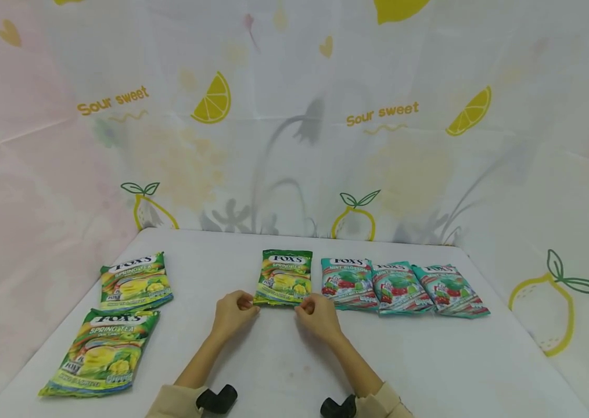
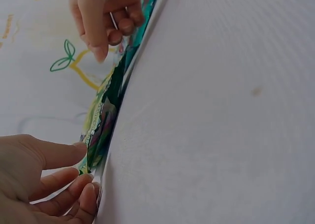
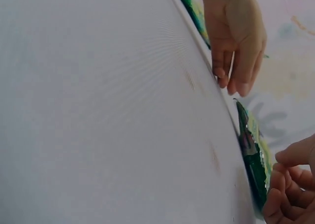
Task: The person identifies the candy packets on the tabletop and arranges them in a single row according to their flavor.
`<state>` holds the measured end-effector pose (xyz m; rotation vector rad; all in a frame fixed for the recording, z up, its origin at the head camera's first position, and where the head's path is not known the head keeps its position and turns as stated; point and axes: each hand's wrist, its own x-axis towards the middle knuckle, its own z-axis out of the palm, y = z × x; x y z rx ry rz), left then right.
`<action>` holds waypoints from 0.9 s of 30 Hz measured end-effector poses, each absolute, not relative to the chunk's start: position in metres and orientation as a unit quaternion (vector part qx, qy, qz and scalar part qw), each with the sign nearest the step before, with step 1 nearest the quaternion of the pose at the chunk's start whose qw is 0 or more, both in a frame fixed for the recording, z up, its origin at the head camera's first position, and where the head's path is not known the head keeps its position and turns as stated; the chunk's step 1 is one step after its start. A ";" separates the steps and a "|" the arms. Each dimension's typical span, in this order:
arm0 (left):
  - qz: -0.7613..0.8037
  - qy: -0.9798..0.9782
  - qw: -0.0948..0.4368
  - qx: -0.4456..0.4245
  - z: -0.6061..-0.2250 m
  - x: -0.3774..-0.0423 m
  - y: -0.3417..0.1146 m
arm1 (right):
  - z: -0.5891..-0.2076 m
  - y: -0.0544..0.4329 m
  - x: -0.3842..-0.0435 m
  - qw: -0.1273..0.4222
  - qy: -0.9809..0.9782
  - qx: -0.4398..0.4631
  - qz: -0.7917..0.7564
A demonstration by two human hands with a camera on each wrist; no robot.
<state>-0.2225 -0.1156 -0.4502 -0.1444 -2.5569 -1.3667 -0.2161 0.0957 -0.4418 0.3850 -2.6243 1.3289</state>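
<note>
A green and yellow candy bag (image 1: 284,278), printed FOX'S Spring Tea, lies face up toward the back middle of the white table. My left hand (image 1: 234,313) is at its lower left corner; in the left wrist view the thumb (image 2: 69,154) and fingers pinch the bag's edge (image 2: 101,120). At the lower right corner, my right hand (image 1: 319,316) has its thumb and forefinger together at the edge. The right wrist view shows those fingertips (image 3: 279,166) close against the bag (image 3: 256,160). Part of each grip is hidden.
Two more Spring Tea bags lie at the left, one at the back (image 1: 135,284) and one nearer (image 1: 106,354). Right of the middle bag, a row of teal Mint Blossom bags begins (image 1: 349,284), continues (image 1: 401,290) and ends (image 1: 451,293). A lemon-printed cloth (image 1: 284,145) hangs behind the table.
</note>
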 end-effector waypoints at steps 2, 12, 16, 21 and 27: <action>-0.471 -0.873 0.116 -0.051 -0.449 -0.220 -0.117 | -0.440 0.094 -0.215 0.079 -0.876 0.138 0.455; -0.481 -0.866 0.126 -0.055 -0.441 -0.204 -0.123 | -0.436 0.083 -0.205 0.047 -0.848 0.177 0.498; -0.480 -0.866 0.127 -0.053 -0.436 -0.198 -0.127 | -0.433 0.079 -0.202 0.033 -0.839 0.189 0.509; -0.482 -0.867 0.118 -0.048 -0.430 -0.190 -0.133 | -0.430 0.075 -0.198 0.021 -0.835 0.191 0.515; -0.481 -0.868 0.116 -0.040 -0.428 -0.182 -0.140 | -0.427 0.069 -0.195 0.003 -0.829 0.200 0.523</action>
